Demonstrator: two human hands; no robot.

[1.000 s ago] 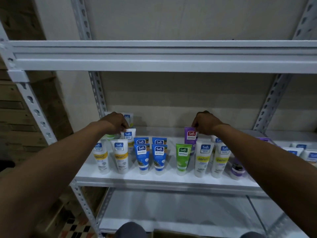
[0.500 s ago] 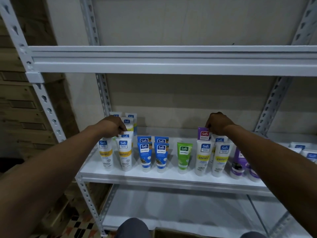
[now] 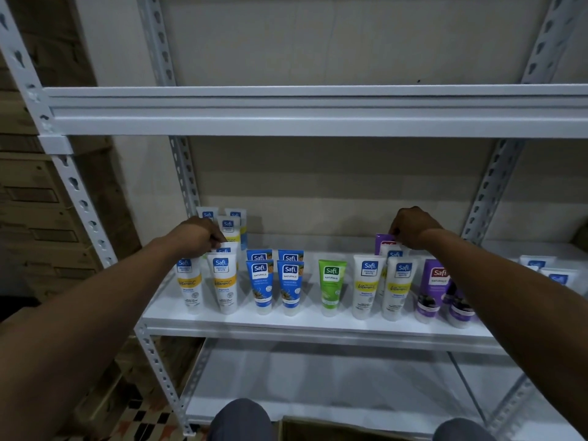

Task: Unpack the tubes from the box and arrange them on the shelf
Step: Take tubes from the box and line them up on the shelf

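**White steel shelf: toppling risk among close-set tubes**

Tubes are stood cap-down in rows on the shelf (image 3: 302, 324), with the front row set near the front lip. The left grip (image 3: 197, 238) is curled over the crimped top of a white tube (image 3: 227, 249) in the second row, just behind the front pair. The right grip (image 3: 412, 229) is pinched on the top edge of a purple tube (image 3: 382, 242), which stands behind the right-hand white ones. Of the box (image 3: 318, 429), only a cardboard edge is seen at the bottom of the view, between the knees.

Risk: the tubes are tall on narrow caps and are judged easily tipped. Neighbours stand touching or just beside one another. A nudge from a wrist, or a crooked release, could therefore be passed along a row. Both forearms are stretched over the front row, so a low withdrawal is judged the likeliest cause of a knock. A tube knocked forward over the lip could be lost to the lower shelf (image 3: 318, 393) or the floor.

Room: open surface is noted between the blue tubes (image 3: 275, 281) and the green tube (image 3: 331, 281), behind the green tube, and along the back toward the wall. The upper beam (image 3: 318, 113) sits well above both grips, so a straight lift is judged unobstructed. The rear left post (image 3: 187, 173) stands near the back-row tubes.
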